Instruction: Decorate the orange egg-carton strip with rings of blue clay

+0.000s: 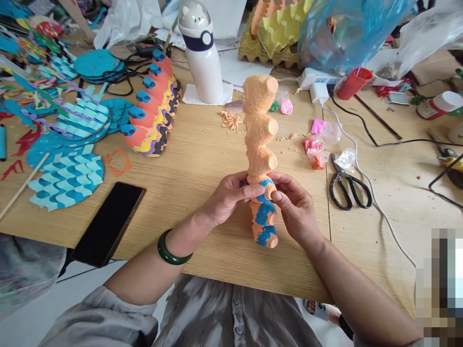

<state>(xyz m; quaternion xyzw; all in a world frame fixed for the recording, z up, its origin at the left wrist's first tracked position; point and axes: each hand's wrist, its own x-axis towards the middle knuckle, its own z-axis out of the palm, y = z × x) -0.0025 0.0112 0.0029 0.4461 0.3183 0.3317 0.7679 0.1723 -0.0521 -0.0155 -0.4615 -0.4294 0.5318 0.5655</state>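
A strip of egg carton (256, 140), orange all over, stands on end over the table in front of me. Blue patches (265, 212), apparently modelling clay, cover parts of its lower bumps; the upper bumps are plain orange. My left hand (228, 193) grips the strip from the left, its thumb lying across a blue patch. From the other side my right hand (297, 207) holds the same section, thumb and fingers closed at the edge of a bump. The fingers behind the strip are partly hidden.
Left of the strip lies a decorated egg-carton piece (150, 106), with a phone (108, 224) and blue paper shapes (68, 176) nearby. A white bottle (204, 62) stands behind. To the right are black-handled scissors (349, 188), a white cable (361, 164) and clay packets (318, 149).
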